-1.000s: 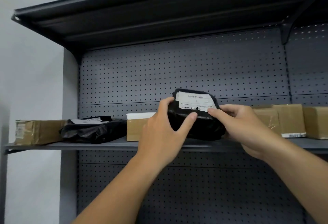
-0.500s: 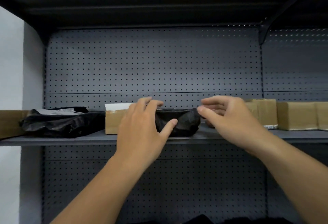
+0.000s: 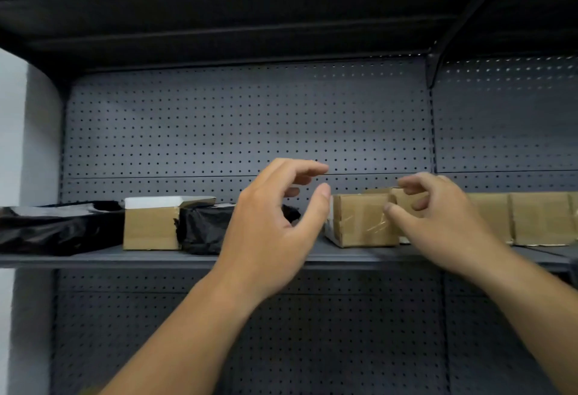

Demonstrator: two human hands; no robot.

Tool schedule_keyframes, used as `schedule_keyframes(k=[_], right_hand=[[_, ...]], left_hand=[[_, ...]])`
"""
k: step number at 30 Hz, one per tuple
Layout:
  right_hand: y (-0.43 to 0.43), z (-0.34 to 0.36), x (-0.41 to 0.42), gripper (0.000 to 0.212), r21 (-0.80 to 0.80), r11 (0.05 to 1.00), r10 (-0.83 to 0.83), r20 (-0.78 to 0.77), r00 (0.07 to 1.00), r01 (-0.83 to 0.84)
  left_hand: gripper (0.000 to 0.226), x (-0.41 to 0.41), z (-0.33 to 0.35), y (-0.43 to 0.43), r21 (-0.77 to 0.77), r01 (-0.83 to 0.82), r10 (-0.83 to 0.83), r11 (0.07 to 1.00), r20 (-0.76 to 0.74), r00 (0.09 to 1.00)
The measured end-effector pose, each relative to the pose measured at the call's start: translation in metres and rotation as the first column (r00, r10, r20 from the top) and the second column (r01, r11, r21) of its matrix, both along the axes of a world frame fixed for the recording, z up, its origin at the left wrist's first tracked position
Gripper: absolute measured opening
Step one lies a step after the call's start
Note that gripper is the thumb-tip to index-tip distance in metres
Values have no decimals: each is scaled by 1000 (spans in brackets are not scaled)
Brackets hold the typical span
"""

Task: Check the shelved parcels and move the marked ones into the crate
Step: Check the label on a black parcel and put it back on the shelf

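Note:
A small black plastic-wrapped parcel (image 3: 203, 228) lies flat on the grey shelf (image 3: 125, 258), partly hidden behind my left hand (image 3: 269, 232). That hand hovers in front of it with fingers and thumb spread and curved, holding nothing. My right hand (image 3: 438, 222) is at the right end of a tape-wrapped cardboard box (image 3: 359, 219). Its fingers are loosely bent and its thumb tip is at the box's front face, with no grip on it. No crate is in view.
A white-topped cardboard box (image 3: 150, 225) stands left of the black parcel, and a larger black bag (image 3: 53, 228) lies further left. More cardboard boxes (image 3: 538, 219) line the shelf to the right. A pegboard back panel and an upper shelf close in the space.
Both hands held the black parcel upright with its label showing, then laid it flat on the shelf and let go. Both hands have since shifted right, towards the taped cardboard box.

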State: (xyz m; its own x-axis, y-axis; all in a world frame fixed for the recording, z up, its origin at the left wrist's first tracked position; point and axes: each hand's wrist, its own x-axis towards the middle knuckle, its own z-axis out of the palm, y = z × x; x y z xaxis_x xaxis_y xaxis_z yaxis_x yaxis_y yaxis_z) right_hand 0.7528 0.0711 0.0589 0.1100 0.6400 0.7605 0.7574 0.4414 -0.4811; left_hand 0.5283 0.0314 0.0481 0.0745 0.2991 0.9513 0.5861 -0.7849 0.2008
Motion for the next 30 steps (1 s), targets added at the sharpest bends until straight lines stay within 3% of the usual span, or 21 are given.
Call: schedule_keyframes(k=[5,12,15,23,30], right_hand=[[11,-2,34,52,-91,992,90,27,996,-87],[21,-8,47,54,-201,953,229,-22,973,-229],[21,-10,45,37,-219,934,280,-36,959,-281],[19,-11,32,43,-186,923,336,-31,941,-336],[18,-3,35,60,-33,914,406,6,914,-405]], left_hand=[[37,37,-6,30,-290,-127,129,949,-12,992],[51,58,-8,46,-419,-236,216,877,-95,972],[60,58,-5,50,-464,-233,209,855,-104,972],[61,56,-10,49,-408,-196,160,892,-122,980],[90,54,-5,41,-301,-263,221,917,-166,961]])
